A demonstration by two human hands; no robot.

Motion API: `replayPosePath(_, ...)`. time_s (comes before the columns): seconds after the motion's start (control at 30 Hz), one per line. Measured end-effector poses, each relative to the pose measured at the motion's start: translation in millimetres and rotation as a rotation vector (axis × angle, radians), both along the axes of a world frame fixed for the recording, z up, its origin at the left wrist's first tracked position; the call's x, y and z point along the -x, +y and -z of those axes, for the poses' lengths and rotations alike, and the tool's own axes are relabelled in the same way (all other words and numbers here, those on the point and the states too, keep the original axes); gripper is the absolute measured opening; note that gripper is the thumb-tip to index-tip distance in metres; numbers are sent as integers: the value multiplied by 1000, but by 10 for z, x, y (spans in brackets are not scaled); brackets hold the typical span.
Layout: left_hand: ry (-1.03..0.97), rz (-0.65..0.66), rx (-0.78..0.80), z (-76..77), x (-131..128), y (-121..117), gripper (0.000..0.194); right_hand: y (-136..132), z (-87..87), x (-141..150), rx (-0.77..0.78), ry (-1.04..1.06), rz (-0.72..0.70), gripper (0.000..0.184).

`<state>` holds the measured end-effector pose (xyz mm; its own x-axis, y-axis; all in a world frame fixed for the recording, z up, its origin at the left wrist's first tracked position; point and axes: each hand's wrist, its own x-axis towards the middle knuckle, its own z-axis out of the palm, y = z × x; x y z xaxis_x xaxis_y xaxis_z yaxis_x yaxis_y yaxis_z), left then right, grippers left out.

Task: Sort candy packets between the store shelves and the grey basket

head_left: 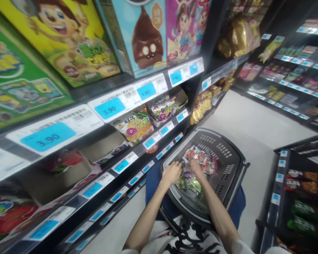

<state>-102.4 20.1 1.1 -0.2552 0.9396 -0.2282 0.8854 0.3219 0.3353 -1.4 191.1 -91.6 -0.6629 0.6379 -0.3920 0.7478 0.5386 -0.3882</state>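
Note:
Both my hands reach down into a grey plastic shopping basket (229,165) that rests on my lap. My left hand (171,173) is curled closed on green snack packets (187,180) near the basket's left rim. My right hand (194,165) is closed on a pink and red snack packet (203,158) lying in the middle of the basket. More small packets lie under and between the two hands.
A dark shelf unit (116,106) with blue price tags and snack bags such as a yellow-green bag (134,126) runs along my left. Another shelf (302,183) stands at the right. Pale floor (254,123) stretches ahead down the aisle.

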Motion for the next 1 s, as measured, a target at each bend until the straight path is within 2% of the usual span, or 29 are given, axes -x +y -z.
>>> replayPosePath(0.07, -15, -15, -62, 9, 22, -9, 40, 48, -126, 9, 77, 97, -87, 10)
replayPosePath(0.13, -40, -30, -119, 35, 42, -24, 57, 88, -257, 4, 168, 193, -170, 14)
replayPosePath(0.23, -91, -50, -176, 80, 59, -50, 83, 109, -489, -22, 310, 337, -277, 28)
replayPosePath(0.33, -150, -66, -240, 88, 69, -76, 95, 99, -728, -52, 508, 567, -291, 37)
replayPosePath(0.4, -185, -85, -272, 58, 81, -93, 90, 94, -841, -64, 628, 687, -220, 39)
replayPosePath(0.47, -235, -110, -297, 5, 98, -114, 73, 95, -894, -63, 699, 740, -115, 41)
replayPosePath(0.57, -372, -173, -324, -82, 134, -157, 50, 87, -879, -33, 750, 783, 45, 45)
replayPosePath(0.7, -547, -286, -393, -122, 174, -227, 41, 35, -846, 20, 762, 829, 207, 47)
replayPosePath(0.87, -637, -447, -526, 3, 196, -281, 36, 7, -874, 3, 931, 887, 361, 44)
replayPosePath(0.93, -755, -549, -590, 84, 213, -279, 40, 7, -871, -13, 999, 912, 356, 43)
replayPosePath(1.0, -944, -642, -650, 163, 234, -267, 49, -9, -859, -6, 989, 957, 349, 41)
